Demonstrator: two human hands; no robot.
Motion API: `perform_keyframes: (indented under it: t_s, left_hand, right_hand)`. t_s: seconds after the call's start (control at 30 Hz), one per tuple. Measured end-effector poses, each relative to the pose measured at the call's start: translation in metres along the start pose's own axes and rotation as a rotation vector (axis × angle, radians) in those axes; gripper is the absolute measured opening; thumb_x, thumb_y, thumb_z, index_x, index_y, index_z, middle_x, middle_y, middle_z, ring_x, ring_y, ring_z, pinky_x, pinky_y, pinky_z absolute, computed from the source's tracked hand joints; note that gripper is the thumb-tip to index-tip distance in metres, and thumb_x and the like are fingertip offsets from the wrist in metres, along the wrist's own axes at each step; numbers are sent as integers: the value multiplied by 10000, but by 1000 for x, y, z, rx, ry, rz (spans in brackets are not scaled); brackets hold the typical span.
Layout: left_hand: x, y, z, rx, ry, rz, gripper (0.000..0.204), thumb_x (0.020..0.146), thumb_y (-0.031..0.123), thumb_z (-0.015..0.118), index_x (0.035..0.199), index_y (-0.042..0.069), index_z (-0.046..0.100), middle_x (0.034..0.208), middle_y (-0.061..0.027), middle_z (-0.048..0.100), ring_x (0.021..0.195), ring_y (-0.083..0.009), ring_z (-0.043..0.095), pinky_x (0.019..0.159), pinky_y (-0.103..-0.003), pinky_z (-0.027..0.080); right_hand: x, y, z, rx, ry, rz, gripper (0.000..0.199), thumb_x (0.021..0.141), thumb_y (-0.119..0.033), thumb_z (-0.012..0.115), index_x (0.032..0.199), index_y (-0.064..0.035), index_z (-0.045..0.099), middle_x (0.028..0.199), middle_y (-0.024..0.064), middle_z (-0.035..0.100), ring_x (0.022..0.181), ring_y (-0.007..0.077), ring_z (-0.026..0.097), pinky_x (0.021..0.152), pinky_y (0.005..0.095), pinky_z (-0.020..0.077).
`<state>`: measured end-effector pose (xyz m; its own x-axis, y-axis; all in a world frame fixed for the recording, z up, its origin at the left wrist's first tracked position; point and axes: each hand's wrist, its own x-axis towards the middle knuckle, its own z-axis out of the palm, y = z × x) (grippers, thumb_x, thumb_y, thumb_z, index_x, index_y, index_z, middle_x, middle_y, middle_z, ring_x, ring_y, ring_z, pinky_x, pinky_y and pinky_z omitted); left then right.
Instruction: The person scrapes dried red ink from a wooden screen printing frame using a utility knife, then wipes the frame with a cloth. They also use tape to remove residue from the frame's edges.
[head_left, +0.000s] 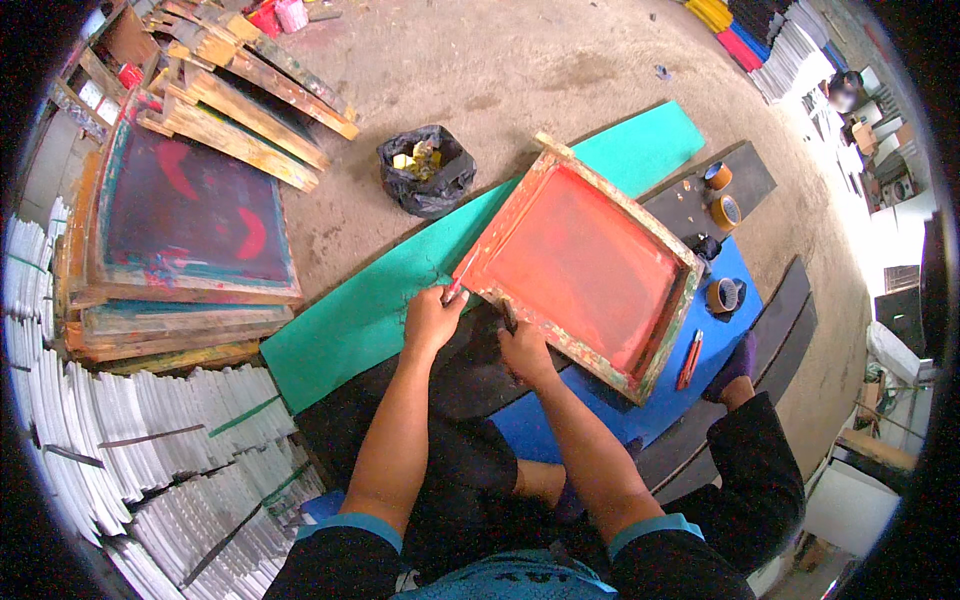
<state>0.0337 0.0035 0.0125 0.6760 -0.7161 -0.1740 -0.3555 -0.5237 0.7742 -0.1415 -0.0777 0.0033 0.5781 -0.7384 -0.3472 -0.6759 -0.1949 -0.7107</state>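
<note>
Concrete floor [520, 60] fills the scene, and the person sits low on it, legs folded under the work. Across it runs a long green sheet [350, 330], laid diagonally, with a blue sheet [570, 425] and black boards [790, 310] overlapping below, seemingly as padding under the job. To the left, a stack of used wooden printing frames [190, 230] sits well apart, and rows of white sheets [130, 440] crowd the lower left edge.

Centre stage: a wooden screen-printing frame with orange-red mesh [585, 265], lying flat and turned corner-on to the person, its near corner pulled in close to the lap. The left hand [432, 318] is closed around a small red-tipped tool [453, 291], its tip touching the frame's near-left edge. The right hand [524, 350] grips something dark pressed against the near rail, likely steadying it; what it holds is too hidden to name.

A black bag [428, 170] of scraps sits beyond the green sheet. Tape rolls [722, 200] rest just past the frame's far corner, two red pens [689, 360] just beside its right edge. Open floor lies beyond the frame; the left side is hemmed in.
</note>
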Motion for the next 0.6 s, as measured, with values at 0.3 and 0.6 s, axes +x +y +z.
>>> perform_keyframes:
  t_s: [0.3,0.6]
  left_hand:
    - [-2,6,5,-107,-14,-15,316,870,295,732,837,-15,676,744,-170,679,708,-352,667,643,-448,494]
    - [0,3,20,-103,39,82,327,867,310,738,828,-6,665,697,-141,666,653,-306,648,630,-417,488]
  right_hand:
    - [-20,-29,15,-78,70,337,431,968,-324,512,1196,38,564,1045,371,647,1011,536,624,918,585,493]
    - [-16,-16,19,-127,85,252,467,1022,-402,412,1213,8,526,955,349,672,925,523,660,839,608,517]
